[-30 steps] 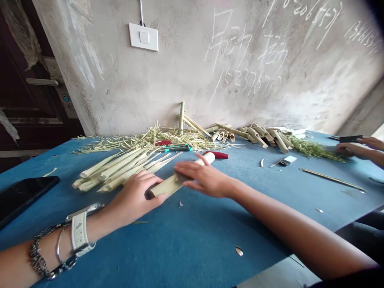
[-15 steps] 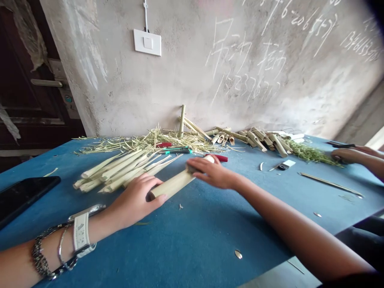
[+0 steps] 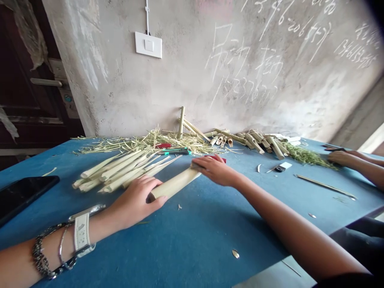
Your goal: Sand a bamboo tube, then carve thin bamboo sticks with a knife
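A pale bamboo tube (image 3: 177, 183) lies slantwise above the blue table, its open near end toward me. My left hand (image 3: 139, 200) is closed round that near end, thumb on the right side. Over the far end, my right hand (image 3: 218, 171) bends its fingers on a small grey-brown piece (image 3: 195, 165) that looks like sandpaper, pressed against the tube. Most of this piece is hidden under the fingers. Beside my left hand lies a bundle of pale split bamboo sticks (image 3: 117, 172). A red-handled tool (image 3: 221, 159) shows partly behind my right hand.
Bamboo shavings (image 3: 144, 140) and cut bamboo tubes (image 3: 255, 141) lie along the wall. A black phone (image 3: 27, 196) is at the left. On the right are a thin stick (image 3: 325, 186), a small white-and-black object (image 3: 283, 166) and another person's hand (image 3: 342, 158) near green shavings (image 3: 309, 155).
My right hand has slid slightly outward along the tube, toward its far end. My left hand keeps its hold. The view has shifted slightly.
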A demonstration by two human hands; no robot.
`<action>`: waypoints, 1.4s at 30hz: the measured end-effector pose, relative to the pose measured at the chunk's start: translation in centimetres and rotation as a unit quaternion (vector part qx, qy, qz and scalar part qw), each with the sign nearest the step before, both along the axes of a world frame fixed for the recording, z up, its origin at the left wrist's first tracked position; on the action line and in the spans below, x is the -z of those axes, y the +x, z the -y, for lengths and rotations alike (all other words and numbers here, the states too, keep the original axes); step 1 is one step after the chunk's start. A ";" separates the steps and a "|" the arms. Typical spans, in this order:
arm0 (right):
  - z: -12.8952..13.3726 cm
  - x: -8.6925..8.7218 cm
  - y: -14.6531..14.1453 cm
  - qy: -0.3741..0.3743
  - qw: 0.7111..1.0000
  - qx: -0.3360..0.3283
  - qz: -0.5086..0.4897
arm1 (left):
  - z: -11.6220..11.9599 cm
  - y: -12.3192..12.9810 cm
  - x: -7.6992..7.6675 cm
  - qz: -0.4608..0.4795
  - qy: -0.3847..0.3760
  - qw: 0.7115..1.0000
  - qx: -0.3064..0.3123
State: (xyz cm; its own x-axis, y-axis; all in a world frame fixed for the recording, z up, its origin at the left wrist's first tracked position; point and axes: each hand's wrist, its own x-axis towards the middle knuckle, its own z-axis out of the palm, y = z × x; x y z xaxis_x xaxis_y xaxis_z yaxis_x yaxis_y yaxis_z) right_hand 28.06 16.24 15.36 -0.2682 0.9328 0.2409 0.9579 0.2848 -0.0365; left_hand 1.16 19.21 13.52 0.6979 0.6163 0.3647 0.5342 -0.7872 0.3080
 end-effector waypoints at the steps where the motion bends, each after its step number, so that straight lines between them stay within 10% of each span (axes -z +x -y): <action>1: -0.4 0.2 0.9 0.004 0.999 0.051 0.004 | 0.0 0.0 0.0 -0.003 -0.004 1.000 -0.001; 4: 0.0 0.3 0.2 0.000 0.999 0.052 0.005 | 0.0 0.0 0.0 -0.005 -0.013 1.000 -0.001; 10: 2.1 -0.6 -4.1 -0.063 0.977 -0.201 -0.019 | 0.1 -0.1 0.1 0.002 -0.006 1.000 0.005; 16: 0.0 0.2 0.1 -0.008 0.999 0.040 -0.020 | 0.0 -0.2 0.1 0.000 -0.009 1.000 0.011; 23: 1.7 -0.7 -3.7 -0.070 0.972 -0.221 -0.037 | 0.0 0.0 0.1 -0.014 -0.009 1.000 0.009; 29: -0.8 0.0 1.8 0.001 0.998 0.067 -0.019 | 0.0 0.1 0.0 -0.024 -0.006 1.000 0.000; 36: 2.1 -0.6 -4.6 -0.035 0.969 -0.240 -0.035 | -0.2 0.0 0.3 -0.027 0.006 1.000 -0.007; 42: -0.9 -0.1 1.7 0.012 0.996 0.067 -0.048 | 0.2 0.2 -0.2 -0.064 -0.011 0.998 -0.020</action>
